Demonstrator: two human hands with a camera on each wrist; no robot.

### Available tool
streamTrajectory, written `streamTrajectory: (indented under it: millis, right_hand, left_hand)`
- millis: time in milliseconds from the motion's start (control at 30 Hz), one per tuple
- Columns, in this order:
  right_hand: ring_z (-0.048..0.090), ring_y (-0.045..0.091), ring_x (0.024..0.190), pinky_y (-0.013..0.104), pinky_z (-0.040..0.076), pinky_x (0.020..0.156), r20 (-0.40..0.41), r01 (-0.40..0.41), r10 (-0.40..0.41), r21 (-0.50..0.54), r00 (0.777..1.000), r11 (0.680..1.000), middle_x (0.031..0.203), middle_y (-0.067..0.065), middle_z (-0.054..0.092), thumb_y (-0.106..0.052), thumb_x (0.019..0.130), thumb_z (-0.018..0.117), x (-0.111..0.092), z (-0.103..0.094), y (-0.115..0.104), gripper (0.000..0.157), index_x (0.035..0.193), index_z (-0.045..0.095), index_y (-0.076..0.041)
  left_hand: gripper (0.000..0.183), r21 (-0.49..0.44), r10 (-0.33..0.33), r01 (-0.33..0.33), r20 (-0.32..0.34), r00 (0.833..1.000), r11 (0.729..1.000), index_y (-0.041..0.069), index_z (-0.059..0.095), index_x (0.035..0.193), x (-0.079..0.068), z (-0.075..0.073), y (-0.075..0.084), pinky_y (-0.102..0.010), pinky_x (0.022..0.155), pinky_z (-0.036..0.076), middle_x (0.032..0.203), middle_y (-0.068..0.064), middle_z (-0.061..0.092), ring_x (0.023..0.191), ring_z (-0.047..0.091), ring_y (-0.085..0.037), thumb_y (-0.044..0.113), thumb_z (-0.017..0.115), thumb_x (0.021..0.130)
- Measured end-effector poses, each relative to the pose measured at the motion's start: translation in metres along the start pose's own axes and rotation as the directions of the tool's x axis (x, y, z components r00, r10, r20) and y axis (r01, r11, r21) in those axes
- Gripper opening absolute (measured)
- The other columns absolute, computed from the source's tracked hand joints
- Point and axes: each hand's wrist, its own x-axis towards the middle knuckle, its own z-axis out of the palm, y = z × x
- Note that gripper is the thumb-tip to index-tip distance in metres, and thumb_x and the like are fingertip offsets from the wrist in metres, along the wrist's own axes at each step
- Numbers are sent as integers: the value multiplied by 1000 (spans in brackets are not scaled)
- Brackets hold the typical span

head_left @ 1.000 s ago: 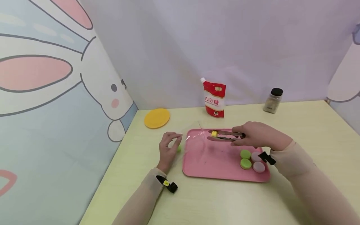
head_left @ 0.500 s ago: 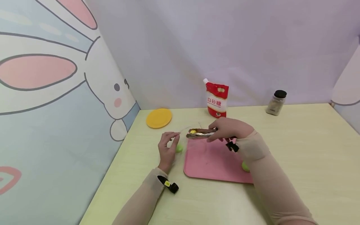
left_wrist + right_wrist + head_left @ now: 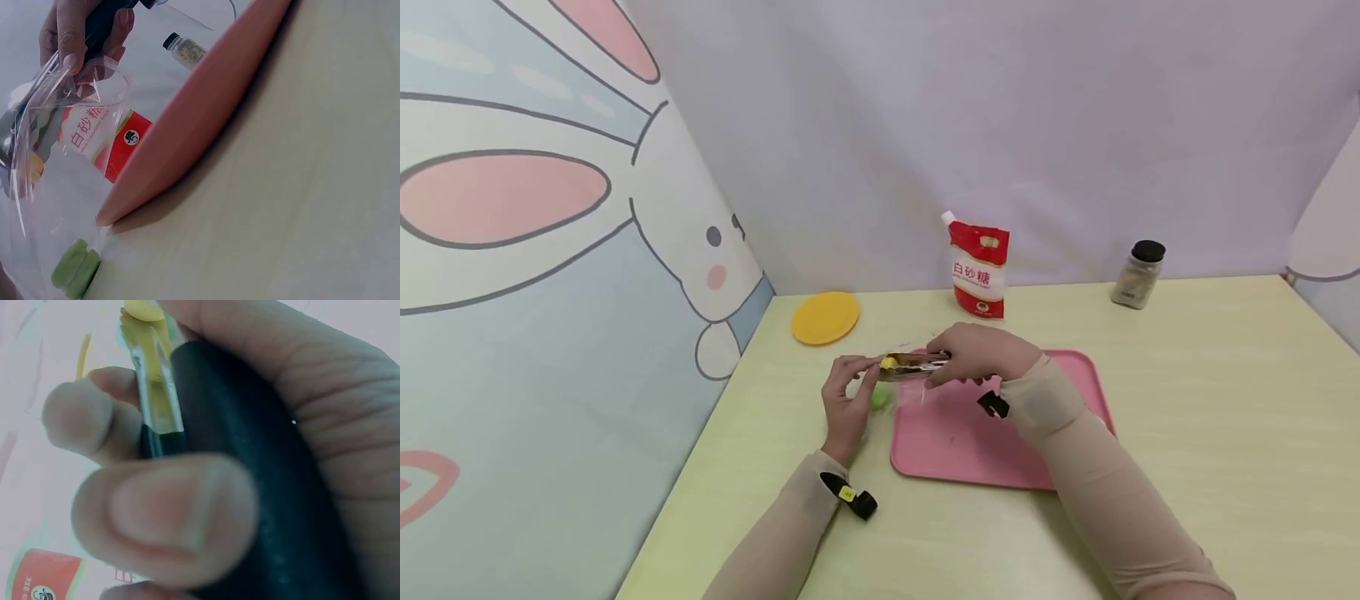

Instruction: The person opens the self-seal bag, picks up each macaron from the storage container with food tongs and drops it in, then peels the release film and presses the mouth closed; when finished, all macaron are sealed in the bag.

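Observation:
My left hand [image 3: 846,408] pinches the edge of a clear plastic bag [image 3: 62,212] left of the pink tray [image 3: 970,458]. Low in the bag is a green macaron [image 3: 75,269]. My right hand [image 3: 985,354] grips black-handled metal tongs [image 3: 917,364], whose tips reach in at the bag's mouth. Between those tips is a small yellow piece, seemingly a macaron [image 3: 889,362], right at my left fingertips. Close up in the right wrist view, thumb and fingers wrap the black handle [image 3: 237,431]. My right forearm hides the tray's right part.
A yellow plate [image 3: 825,318] lies at the table's back left. Behind the tray stands a red and white sugar pouch [image 3: 977,271]. Further right is a small jar with a black lid [image 3: 1137,275]. A printed rabbit backdrop [image 3: 677,217] rises along the left side.
My right hand has carried the tongs and yellow piece leftward from over the tray to the bag's mouth. Its forearm now covers the green and pale macarons on the tray. My left hand stays put.

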Motion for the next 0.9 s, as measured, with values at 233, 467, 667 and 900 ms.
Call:
streamTrajectory:
  millis: [233, 467, 667, 900]
  right_hand:
    - [55, 17, 52, 32, 48, 51, -20, -63, 64, 49, 998, 997, 75, 4, 64, -42, 87, 77, -17, -17, 13, 29, 94, 64, -18]
    - [56, 17, 56, 31, 48, 53, -11, -92, 93, 46, 996, 995, 80, 6, 64, -42, 86, 78, -14, -16, 18, 29, 96, 66, -17]
    - [61, 17, 60, 33, 51, 58, -27, -49, 48, -40, 998, 998, 99, -1, 67, -45, 85, 79, 8, 7, 5, 49, 125, 69, -18]
    - [61, 14, 61, 34, 50, 60, -64, -12, 1, -176, 998, 984, 94, -6, 67, -43, 87, 77, 23, 23, -4, 45, 124, 70, -20]
  left_hand:
    - [14, 17, -5, 6, -7, 1000, 1000, -5, 73, 102, 1, 0, 2, -38, 76, 44, 95, -17, 65, 94, 58, -24, -11, 67, 90]
    - [13, -1, 9, -9, 12, 1000, 1000, -6, 73, 99, 2, -1, 2, -28, 78, 43, 93, -19, 65, 92, 58, -28, -12, 68, 88]
    - [12, -38, 32, -31, 34, 999, 999, -8, 73, 95, 1, -1, 1, -42, 74, 44, 91, -21, 65, 90, 57, -33, -14, 69, 85]
    - [14, -30, 46, -45, 34, 998, 999, -3, 75, 96, -2, 0, -11, -49, 74, 43, 91, -15, 65, 91, 56, -27, -12, 70, 86]
